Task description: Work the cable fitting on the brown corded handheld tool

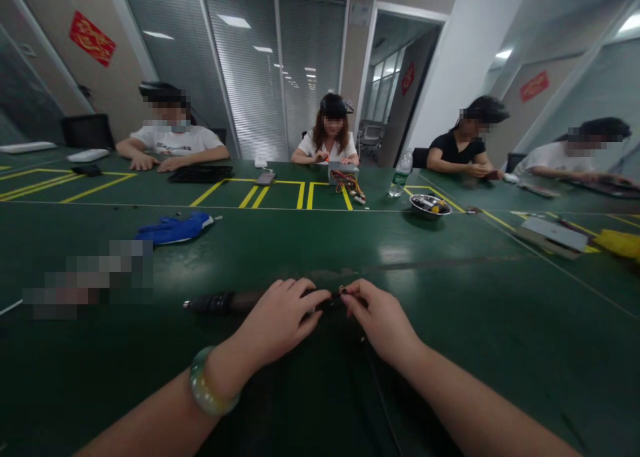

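A jade bangle (pixel 210 382) circles the left wrist. The left hand (pixel 275 323) curls closed over a black power screwdriver (pixel 215 302) lying on the green workbench (pixel 500 297). At its far end, the right hand (pixel 380 323) pinches a small dark piece (pixel 345 293). Farther off lie a blue glove (pixel 175 229), left, and a steel bowl (pixel 430 207), right.

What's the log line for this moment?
left hand: over black tool | right hand: pinching small dark piece | nearby: blue glove on green table
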The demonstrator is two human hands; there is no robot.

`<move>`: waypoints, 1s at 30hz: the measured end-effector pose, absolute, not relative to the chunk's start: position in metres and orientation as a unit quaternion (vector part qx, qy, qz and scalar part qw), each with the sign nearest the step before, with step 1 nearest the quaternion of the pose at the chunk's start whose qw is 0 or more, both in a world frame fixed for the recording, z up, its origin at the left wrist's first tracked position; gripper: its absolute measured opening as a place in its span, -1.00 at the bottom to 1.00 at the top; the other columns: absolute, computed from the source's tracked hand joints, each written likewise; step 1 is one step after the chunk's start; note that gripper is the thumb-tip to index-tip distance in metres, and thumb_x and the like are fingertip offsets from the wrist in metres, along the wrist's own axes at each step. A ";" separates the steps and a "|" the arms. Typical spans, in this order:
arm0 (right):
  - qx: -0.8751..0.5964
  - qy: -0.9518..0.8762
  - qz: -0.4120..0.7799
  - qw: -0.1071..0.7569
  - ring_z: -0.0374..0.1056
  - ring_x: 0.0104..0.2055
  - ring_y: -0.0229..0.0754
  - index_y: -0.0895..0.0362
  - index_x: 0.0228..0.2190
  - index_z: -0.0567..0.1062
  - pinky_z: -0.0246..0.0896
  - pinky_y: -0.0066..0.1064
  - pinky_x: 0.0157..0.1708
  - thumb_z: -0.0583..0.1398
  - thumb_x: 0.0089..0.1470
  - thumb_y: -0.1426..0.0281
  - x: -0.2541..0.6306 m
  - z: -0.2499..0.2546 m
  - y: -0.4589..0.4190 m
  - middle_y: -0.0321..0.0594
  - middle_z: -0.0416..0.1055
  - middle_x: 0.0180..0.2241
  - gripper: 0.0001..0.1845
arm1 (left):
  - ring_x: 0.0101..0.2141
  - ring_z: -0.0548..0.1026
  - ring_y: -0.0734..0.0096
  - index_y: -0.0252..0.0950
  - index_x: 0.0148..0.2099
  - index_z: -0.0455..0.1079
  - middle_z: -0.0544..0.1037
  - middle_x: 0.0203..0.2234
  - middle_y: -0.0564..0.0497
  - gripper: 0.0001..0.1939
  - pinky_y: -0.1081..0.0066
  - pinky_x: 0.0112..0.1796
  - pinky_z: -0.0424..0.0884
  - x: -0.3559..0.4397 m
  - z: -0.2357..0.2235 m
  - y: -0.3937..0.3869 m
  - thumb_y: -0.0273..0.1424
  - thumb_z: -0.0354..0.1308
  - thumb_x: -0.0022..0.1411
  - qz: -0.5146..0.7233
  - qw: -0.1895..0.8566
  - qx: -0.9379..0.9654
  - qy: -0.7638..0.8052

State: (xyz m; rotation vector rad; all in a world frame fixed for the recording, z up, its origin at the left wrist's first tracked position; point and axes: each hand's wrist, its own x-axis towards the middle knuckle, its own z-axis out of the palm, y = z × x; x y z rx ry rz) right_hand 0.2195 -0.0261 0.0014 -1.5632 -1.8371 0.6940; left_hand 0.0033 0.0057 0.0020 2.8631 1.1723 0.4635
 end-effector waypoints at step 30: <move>-0.588 -0.749 0.169 0.255 0.35 -0.31 -0.24 0.08 -0.37 0.57 0.20 -0.38 -0.26 0.26 0.10 0.36 0.228 -0.016 -0.011 -0.32 0.48 -0.35 -0.93 | -0.06 0.38 0.19 -0.13 0.12 0.33 0.38 0.01 -0.05 -0.68 0.15 -0.05 0.32 0.015 -0.008 0.003 -0.38 0.01 0.34 0.149 0.010 0.910 0.387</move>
